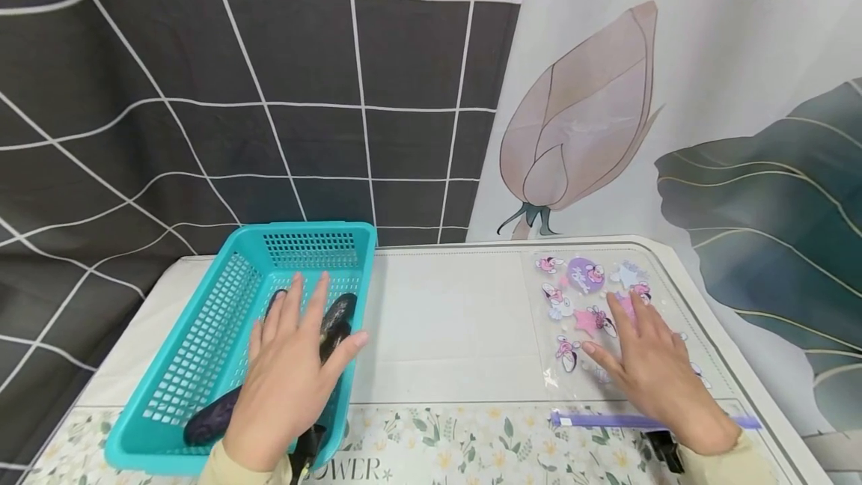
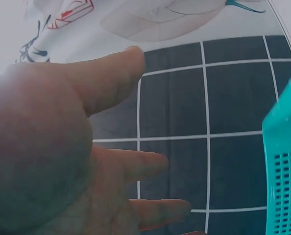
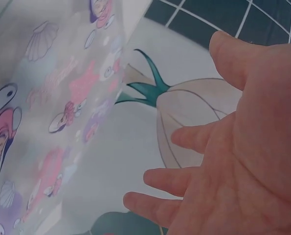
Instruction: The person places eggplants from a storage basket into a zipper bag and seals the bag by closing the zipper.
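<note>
My left hand (image 1: 286,373) hovers over a turquoise basket (image 1: 171,365), fingers straight and thumb spread. Inside the basket lie long, dark purple-black vegetables that look like eggplants (image 1: 212,418), partly hidden behind that hand. In the left wrist view the left hand (image 2: 62,147) holds nothing, and the basket (image 2: 287,122) is at the right edge. Over a clear zip bag (image 1: 586,320) with pink and purple cartoon prints is my right hand (image 1: 649,369), its fingers extended. The right wrist view shows the right hand (image 3: 248,142) holding nothing beside the printed bag (image 3: 52,98).
A white table (image 1: 458,320) with a floral front strip (image 1: 465,436) lies under everything. The bag's purple zip strip (image 1: 606,421) runs along its near side. Behind the table hang a dark grid-patterned cloth (image 1: 303,58) and a white one with a flower print (image 1: 586,111).
</note>
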The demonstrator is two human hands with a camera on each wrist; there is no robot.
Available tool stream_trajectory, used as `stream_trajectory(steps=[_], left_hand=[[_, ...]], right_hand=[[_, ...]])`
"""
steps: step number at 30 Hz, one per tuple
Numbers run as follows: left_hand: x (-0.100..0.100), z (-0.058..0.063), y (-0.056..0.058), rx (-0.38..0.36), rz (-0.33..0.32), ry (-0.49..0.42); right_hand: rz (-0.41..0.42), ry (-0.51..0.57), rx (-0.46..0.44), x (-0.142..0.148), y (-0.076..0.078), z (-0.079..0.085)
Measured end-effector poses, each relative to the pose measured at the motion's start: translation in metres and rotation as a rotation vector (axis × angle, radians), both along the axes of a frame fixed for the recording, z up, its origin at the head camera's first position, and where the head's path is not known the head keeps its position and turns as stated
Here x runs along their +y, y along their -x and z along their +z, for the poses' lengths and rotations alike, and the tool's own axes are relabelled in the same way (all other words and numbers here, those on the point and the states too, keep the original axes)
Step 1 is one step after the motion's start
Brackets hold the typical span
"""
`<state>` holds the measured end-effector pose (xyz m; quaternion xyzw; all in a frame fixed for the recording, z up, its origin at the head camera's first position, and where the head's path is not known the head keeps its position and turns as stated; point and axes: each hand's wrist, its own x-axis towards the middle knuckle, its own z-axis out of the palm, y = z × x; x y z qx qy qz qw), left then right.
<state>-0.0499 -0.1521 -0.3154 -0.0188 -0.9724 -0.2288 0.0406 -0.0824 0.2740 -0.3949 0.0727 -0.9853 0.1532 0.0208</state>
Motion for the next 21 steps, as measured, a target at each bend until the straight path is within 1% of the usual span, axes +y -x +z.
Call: stream_trajectory(steps=[2, 7, 13, 16, 21], left_hand=[[-0.004, -0.001, 0.0, -0.002, 0.005, 0.008], [-0.013, -0.001, 0.001, -0.035, 0.013, 0.013], [-0.025, -0.001, 0.004, -0.051, 0.022, 0.04], [-0.029, -0.001, 0.006, -0.039, 0.023, 0.054], [-0.034, -0.003, 0.008, -0.045, 0.039, 0.081]], right_hand=[[0.0, -0.005, 0.0, 0.003, 0.0, -0.001], [0.015, -0.009, 0.013, 0.008, -0.002, -0.003], [0.066, 0.01, 0.071, 0.013, -0.005, -0.007], [0.075, 0.03, 0.053, 0.017, -0.006, -0.007], [0.05, 0.028, -0.019, 0.021, -0.006, -0.006]])
